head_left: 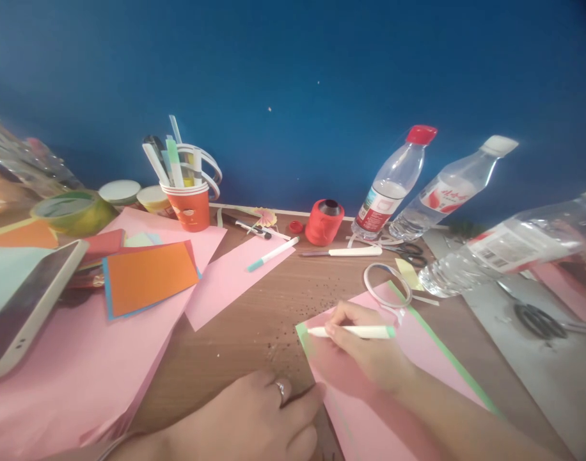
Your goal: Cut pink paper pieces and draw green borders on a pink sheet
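My right hand (364,349) pinches a white marker with a green end (370,331). The marker lies nearly level, and its tip is at the upper left corner of a pink sheet (370,413). Green strips of colour run along the sheet's upper and right edges, with a green patch at that corner. My left hand (254,416), wearing a ring, rests on the brown table, fingers stretched out at the sheet's left edge. A white tape-like ring (388,286) overlaps the sheet's top edge.
Plastic bottles (389,192) stand or lean at the right, near black-handled scissors (537,320). Farther back are a red spool (324,222), a knife (355,252) and a teal marker (274,254). Left: a red cup of pens (190,208), orange paper (149,278) and a phone (29,307).
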A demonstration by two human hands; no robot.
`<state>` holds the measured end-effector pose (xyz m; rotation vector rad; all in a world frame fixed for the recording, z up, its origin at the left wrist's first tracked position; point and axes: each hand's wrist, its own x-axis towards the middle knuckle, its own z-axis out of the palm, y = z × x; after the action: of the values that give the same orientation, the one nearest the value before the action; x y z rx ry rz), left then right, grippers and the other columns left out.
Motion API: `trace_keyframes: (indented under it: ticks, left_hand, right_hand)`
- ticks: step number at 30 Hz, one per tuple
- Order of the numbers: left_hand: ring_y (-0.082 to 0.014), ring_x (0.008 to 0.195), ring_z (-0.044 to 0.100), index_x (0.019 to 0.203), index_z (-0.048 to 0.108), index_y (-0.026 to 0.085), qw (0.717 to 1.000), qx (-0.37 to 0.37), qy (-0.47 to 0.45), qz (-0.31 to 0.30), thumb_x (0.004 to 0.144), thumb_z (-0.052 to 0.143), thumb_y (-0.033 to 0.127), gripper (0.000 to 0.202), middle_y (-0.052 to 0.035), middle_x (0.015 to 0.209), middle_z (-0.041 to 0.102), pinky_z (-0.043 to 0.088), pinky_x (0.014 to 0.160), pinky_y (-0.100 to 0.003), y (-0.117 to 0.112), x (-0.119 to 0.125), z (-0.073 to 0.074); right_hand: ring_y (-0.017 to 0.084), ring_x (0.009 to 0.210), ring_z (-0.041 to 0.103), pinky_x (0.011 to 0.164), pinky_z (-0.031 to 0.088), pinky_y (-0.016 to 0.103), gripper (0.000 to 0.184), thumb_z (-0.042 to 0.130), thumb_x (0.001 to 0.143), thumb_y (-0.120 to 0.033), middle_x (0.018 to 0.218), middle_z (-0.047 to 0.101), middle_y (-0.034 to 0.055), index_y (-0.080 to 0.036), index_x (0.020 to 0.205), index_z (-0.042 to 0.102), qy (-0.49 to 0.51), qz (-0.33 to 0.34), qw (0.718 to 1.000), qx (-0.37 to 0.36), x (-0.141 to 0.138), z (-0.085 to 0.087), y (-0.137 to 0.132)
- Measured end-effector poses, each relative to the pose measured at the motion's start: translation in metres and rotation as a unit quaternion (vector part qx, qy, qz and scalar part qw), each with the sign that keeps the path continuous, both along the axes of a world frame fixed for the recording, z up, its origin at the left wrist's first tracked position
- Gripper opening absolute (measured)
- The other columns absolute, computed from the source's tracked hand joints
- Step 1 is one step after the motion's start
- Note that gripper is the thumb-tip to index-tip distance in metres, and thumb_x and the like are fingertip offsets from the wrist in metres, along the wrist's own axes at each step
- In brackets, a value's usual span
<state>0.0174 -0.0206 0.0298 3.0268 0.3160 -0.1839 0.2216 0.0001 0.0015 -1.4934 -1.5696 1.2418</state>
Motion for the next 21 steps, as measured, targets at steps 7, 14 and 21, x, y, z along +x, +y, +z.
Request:
trace_keyframes:
  ticks: [7, 14, 21]
  left_hand:
    - [-0.0115, 0.062, 0.055, 0.079, 0.062, 0.019, 0.998, -0.015, -0.056, 0.018, 0.088, 0.053, 0.021, 0.012, -0.0039, 0.110, 0.064, 0.037, 0.050, -0.025, -0.001, -0.003, -0.007]
    - [-0.0112, 0.060, 0.054, 0.079, 0.062, 0.019, 0.998, -0.015, -0.059, 0.022, 0.087, 0.054, 0.022, 0.012, -0.0034, 0.106, 0.064, 0.036, 0.048, -0.025, -0.001, -0.004, -0.008]
    - [-0.0134, 0.063, 0.055, 0.082, 0.061, 0.019, 0.998, -0.003, -0.052, 0.039, 0.088, 0.052, 0.022, 0.012, -0.0039, 0.109, 0.064, 0.036, 0.051, -0.027, -0.003, -0.006, -0.009]
  right_hand:
    - [0.012, 0.052, 0.040, 0.051, 0.029, 0.025, 0.018, 0.052, 0.072, -0.022, 0.053, 0.046, -0.0038, -0.019, 0.055, 0.044, 0.001, 0.011, 1.000, -0.005, 0.003, -0.006, 0.001]
    - [0.011, 0.053, 0.039, 0.051, 0.028, 0.024, 0.017, 0.053, 0.070, -0.020, 0.053, 0.045, -0.0041, -0.019, 0.054, 0.046, 0.010, 0.021, 1.000, -0.019, 0.002, -0.005, 0.000]
    - [0.012, 0.052, 0.045, 0.051, 0.032, 0.024, 0.020, 0.053, 0.074, -0.026, 0.052, 0.050, -0.0034, -0.019, 0.057, 0.047, 0.068, -0.041, 0.997, -0.022, 0.003, 0.007, 0.001]
